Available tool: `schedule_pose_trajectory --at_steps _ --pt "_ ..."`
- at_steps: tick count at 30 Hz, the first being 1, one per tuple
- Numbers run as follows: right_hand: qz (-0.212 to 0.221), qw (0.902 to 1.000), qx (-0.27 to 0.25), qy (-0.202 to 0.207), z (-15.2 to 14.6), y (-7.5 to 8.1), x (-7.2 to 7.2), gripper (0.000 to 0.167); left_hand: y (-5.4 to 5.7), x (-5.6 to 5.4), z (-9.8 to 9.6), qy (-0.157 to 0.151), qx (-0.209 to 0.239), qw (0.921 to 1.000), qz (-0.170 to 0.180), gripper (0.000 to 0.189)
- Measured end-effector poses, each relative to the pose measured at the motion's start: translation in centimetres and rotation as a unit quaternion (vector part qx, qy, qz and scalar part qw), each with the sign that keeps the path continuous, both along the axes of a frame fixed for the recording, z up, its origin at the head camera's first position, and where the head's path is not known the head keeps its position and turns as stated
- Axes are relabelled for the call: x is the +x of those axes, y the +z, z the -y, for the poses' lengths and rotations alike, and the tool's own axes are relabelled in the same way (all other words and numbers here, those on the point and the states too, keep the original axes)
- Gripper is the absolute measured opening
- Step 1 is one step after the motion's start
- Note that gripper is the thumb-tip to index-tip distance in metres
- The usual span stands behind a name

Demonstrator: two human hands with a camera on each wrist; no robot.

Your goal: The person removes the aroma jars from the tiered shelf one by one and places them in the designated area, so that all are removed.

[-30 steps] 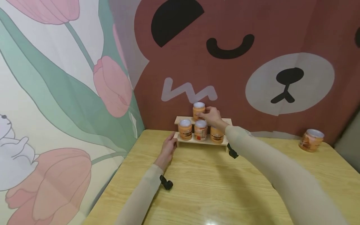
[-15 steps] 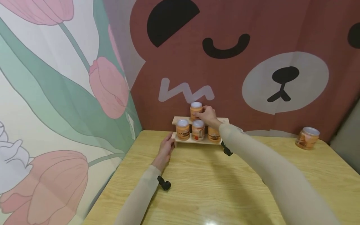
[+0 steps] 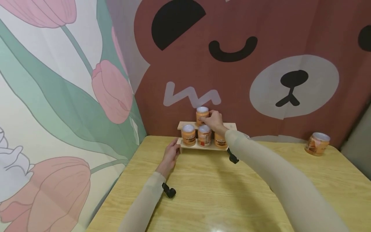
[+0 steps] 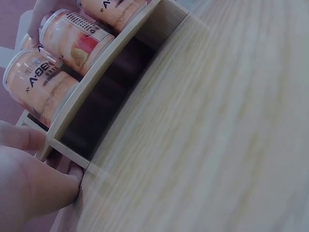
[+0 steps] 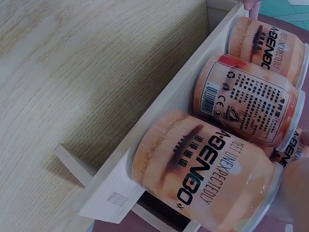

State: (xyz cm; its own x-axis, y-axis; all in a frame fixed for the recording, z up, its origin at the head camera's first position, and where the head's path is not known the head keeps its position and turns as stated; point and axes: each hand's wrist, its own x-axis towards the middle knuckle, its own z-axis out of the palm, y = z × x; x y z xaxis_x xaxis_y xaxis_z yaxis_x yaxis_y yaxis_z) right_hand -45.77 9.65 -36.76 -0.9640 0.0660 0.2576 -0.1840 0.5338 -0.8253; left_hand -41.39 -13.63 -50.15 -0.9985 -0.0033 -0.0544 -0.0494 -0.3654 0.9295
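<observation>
A two-tier wooden display rack [image 3: 185, 146] stands at the back of the table, against the wall. My left hand [image 3: 171, 152] grips its left end, thumb and fingers around the end piece in the left wrist view. On the upper tier my right hand [image 3: 214, 120] pinches an orange can [image 3: 202, 113] with a pale lid, which stands upright. Along the lower tier are three similar cans: a left can [image 3: 189, 135], a middle can [image 3: 204, 136] with its red-marked text label forward, and a right can [image 5: 193, 169], partly hidden by my right wrist in the head view.
Another orange can [image 3: 317, 144] stands alone near the table's back right corner. The wood-grain table [image 3: 197, 193] reaches toward me. A wall cover with a bear's face [image 3: 290, 38] rises directly behind the rack, and a tulip-patterned one [image 3: 113, 93] hangs at left.
The head view has shifted slightly, sliding the whole scene a little to the left. Both hands keep their holds, and the cans stay in the same places on the rack.
</observation>
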Motion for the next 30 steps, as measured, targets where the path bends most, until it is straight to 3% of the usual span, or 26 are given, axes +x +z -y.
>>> schedule_pose_trajectory --at_steps 16,23,30 --pt "-0.033 0.9994 -0.012 0.007 -0.2 0.6 0.3 0.055 -0.1 0.1 0.0 -0.007 0.01 0.9999 -0.002 0.061" --pt "-0.05 0.998 -0.036 0.014 -0.7 1.6 1.1 0.054 -0.2 0.2 0.0 -0.007 0.009 0.9999 -0.006 0.061" --pt "-0.058 0.9982 -0.006 0.009 -1.6 2.5 2.0 0.044 -0.1 0.1 -0.1 -0.008 0.01 0.9999 -0.004 0.061"
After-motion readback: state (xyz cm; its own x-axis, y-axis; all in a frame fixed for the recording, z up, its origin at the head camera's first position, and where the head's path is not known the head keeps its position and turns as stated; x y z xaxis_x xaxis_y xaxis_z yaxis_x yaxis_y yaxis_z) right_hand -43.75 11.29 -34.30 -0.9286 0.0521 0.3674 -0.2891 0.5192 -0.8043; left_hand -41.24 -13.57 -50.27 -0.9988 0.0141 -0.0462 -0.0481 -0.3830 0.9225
